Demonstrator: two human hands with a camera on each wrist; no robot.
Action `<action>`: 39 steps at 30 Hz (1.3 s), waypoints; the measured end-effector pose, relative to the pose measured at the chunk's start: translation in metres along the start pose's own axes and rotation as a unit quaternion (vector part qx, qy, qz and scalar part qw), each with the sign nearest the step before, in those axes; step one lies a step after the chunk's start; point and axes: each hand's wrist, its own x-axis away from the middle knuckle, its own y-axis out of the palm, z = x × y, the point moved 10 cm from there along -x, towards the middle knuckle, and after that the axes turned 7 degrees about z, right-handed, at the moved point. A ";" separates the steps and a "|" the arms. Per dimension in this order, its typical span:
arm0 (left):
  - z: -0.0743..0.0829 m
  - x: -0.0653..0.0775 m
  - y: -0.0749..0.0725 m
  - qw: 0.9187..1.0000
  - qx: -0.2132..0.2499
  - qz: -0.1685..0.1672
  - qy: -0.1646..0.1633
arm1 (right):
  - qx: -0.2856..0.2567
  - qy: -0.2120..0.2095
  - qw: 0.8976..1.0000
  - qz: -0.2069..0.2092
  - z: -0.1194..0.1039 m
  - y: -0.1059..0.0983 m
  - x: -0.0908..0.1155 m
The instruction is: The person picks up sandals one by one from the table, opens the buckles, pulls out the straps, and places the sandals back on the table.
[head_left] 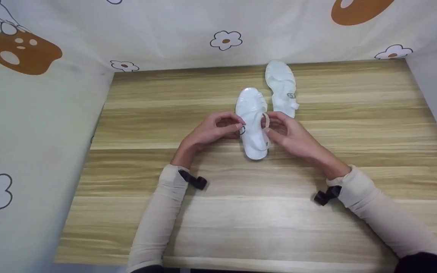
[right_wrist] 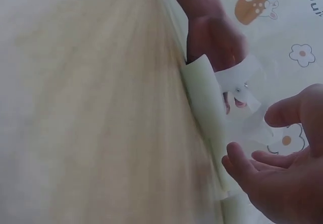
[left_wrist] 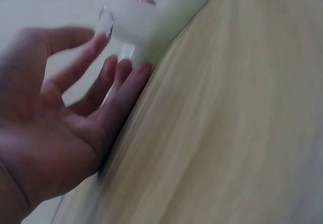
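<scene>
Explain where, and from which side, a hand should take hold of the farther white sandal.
Probably best: come from the person's right and pinch the farther sandal across its narrow middle. Its outline draws in there, giving less width to span, and the tabletop offers room on that side. The nearer sandal lies to its left, and the right hand crowds its near end.
</scene>
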 end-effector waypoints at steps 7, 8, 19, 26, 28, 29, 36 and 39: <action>0.008 0.001 0.006 0.995 -0.066 -0.053 0.055 | 0.034 -0.055 0.997 0.034 -0.026 -0.007 -0.007; 0.008 0.000 0.007 0.994 -0.081 -0.051 0.060 | 0.047 -0.068 0.996 0.039 -0.031 -0.008 -0.008; 0.003 -0.003 0.010 0.991 -0.124 -0.021 0.046 | 0.201 -0.159 0.966 0.025 -0.052 0.014 -0.019; -0.002 -0.004 0.006 0.994 -0.105 -0.003 0.024 | 0.206 -0.145 0.967 -0.020 -0.036 0.024 -0.021; -0.003 -0.004 0.004 0.994 -0.104 0.006 0.024 | 0.197 -0.147 0.969 -0.020 -0.036 0.025 -0.021; -0.003 -0.003 0.003 0.994 -0.105 0.010 0.026 | 0.194 -0.150 0.969 -0.020 -0.036 0.025 -0.021; 0.003 -0.001 0.003 0.992 -0.106 0.024 0.067 | 0.200 -0.168 0.965 0.001 -0.037 0.021 -0.020; 0.005 -0.001 0.005 0.991 -0.104 0.023 0.082 | 0.202 -0.155 0.967 -0.003 -0.034 0.021 -0.020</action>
